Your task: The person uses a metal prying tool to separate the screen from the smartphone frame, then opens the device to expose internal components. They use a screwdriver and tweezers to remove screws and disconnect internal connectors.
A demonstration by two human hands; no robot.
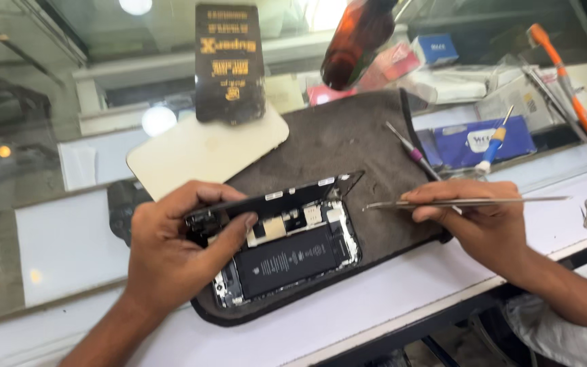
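The left hand [171,255] grips the lifted screen panel [273,197] of an opened phone [287,255], thumb on the panel's near edge and fingers curled over its top, while the right hand [480,217] pinches a pair of slim metal tweezers [463,202] between thumb and fingers. The phone lies on a dark grey felt mat [348,143] at the centre of the white counter [388,285], its long axis running from about eight o'clock to two o'clock, its glossy black rectangular battery [287,261] and small silvery shields exposed. The thin dark panel stands tilted up along the phone's far long side, hinged open like a book cover. The tweezers lie nearly level, their fine tips pointing to nine o'clock toward the phone's upper end, close to it but apart. On the mat at one o'clock from the phone rests a thin screwdriver with a purple collar [412,153]; a smooth cream-coloured plate [198,153] with rounded corners lies at eleven o'clock.
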